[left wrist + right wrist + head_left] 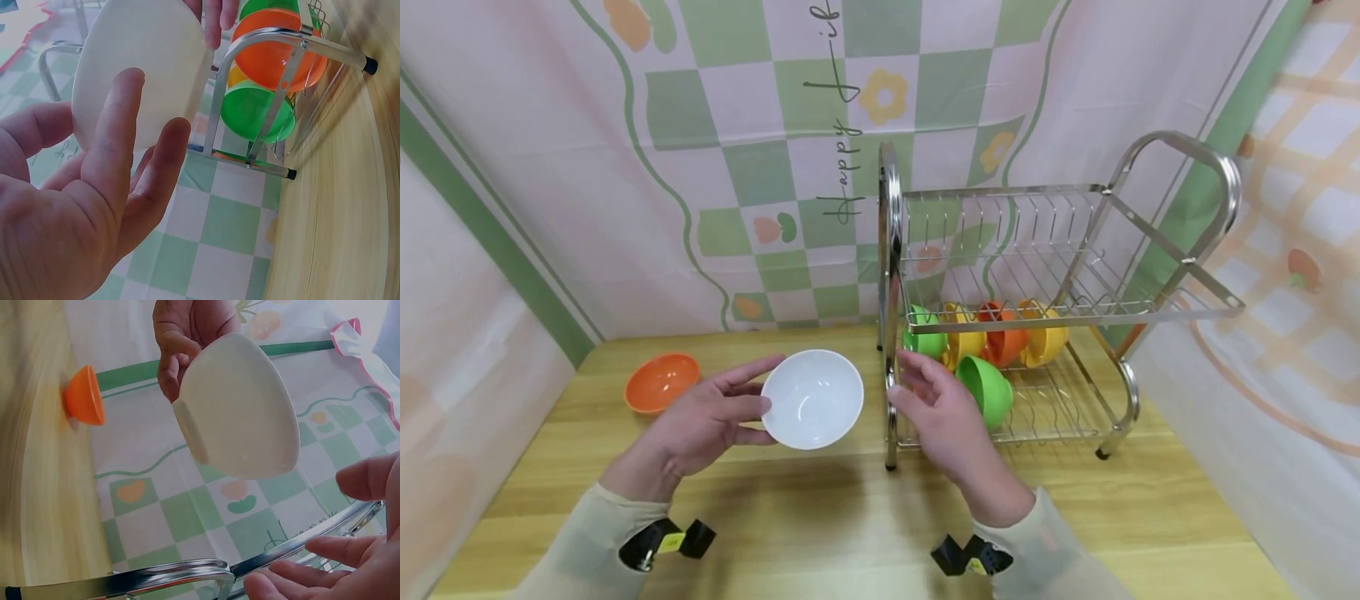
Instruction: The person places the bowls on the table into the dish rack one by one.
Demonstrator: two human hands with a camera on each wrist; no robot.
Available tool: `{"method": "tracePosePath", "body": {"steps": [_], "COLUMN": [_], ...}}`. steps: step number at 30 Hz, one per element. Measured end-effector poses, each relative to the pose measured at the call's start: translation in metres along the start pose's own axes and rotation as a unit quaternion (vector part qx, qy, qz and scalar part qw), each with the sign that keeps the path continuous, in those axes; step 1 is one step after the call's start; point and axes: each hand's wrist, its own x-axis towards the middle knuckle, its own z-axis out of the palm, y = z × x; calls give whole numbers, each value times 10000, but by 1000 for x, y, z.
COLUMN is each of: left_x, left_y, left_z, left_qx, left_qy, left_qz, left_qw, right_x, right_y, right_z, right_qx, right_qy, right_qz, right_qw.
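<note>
A white bowl (815,400) is held up off the table by my left hand (700,421), the thumb at its near edge and the fingers along its side and underside. Its opening faces up toward the head camera. In the left wrist view, the fingertips lie against the outside of the white bowl (140,69). My right hand (951,425) holds nothing; its fingers are loosely bent beside the left end of the metal dish rack (891,333). The right wrist view shows a gap between the right hand (350,556) and the white bowl (240,412).
On the rack's lower tier, a green bowl (927,343), yellow bowls (1043,343) and an orange-red bowl (1006,346) stand on edge in a row. Another green bowl (988,393) stands before them. An orange bowl (662,382) sits on the wooden table (820,533) at left.
</note>
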Motion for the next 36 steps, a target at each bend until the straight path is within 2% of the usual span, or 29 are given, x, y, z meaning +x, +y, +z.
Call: {"method": "tracePosePath", "body": {"steps": [4,7,9,11,13,17,21,26,36], "left_x": [1,1,1,1,1,2,3,5,10], "left_y": [-2,-3,-5,-6,-7,-9,-10,-11,-10], "left_z": [2,5,7,10,13,18,23,29,36], "left_qx": [-19,-57,-83,-97,-90,-83,-115,-135,-180], "left_qy": [-28,10,39,60,43,-51,-137,-201,-274], "left_qz": [16,19,33,46,85,143,176,202,116], "left_qw": [10000,10000,10000,9999,9999,9999,9997,9995,9994], "right_x": [0,1,1,2,2,2,2,0,-2], "right_y": [3,6,7,8,10,15,18,21,23], "right_z": [-2,-3,-3,-3,-3,-3,-2,-1,-1], "right_qx": [419,1251,1934,2615,3071,3612,3878,4034,4075], "right_qy": [-231,-627,-936,-1221,-1423,-1753,-1972,-2037,-1984], "right_qz": [-153,-226,-174,-40,80,264,413,418,346], "right_qw": [9987,9899,9765,9574,9409,9155,8995,8911,8907]}}
